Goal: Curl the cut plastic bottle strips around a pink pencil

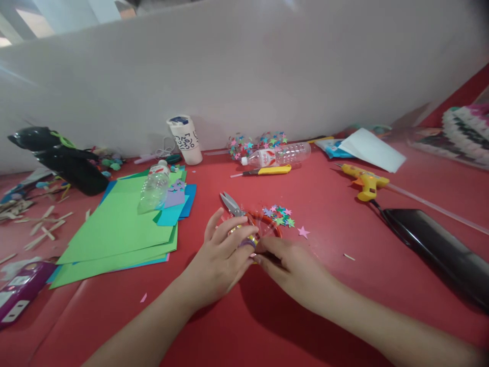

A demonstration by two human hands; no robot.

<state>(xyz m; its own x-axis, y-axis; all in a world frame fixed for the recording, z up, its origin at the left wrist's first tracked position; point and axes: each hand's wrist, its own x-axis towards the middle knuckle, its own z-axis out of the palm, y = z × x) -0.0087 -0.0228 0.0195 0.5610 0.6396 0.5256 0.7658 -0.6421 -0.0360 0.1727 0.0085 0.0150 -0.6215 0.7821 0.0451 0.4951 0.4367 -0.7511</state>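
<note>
My left hand [216,262] curls over a small round yellow-and-purple thing [249,241], its fingers partly covering it. Against it, my right hand [296,265] is closed in a pinch; what sits between its fingertips is hidden. Scissors [231,204] lie just beyond my hands, grey blades pointing away and orange handles mostly covered. Clear plastic shows over the handles. Small coloured paper stars [280,215] are heaped past my right fingers, with a larger pink star [303,232] to their right.
Green paper sheets [126,219] lie left, bearing a cut bottle piece [155,186]. Behind are a white tumbler [186,140], a plastic bottle [280,155] and a yellow cutter [273,171]. A glue gun [364,181] and black case [439,250] lie right, a purple device [26,290] left.
</note>
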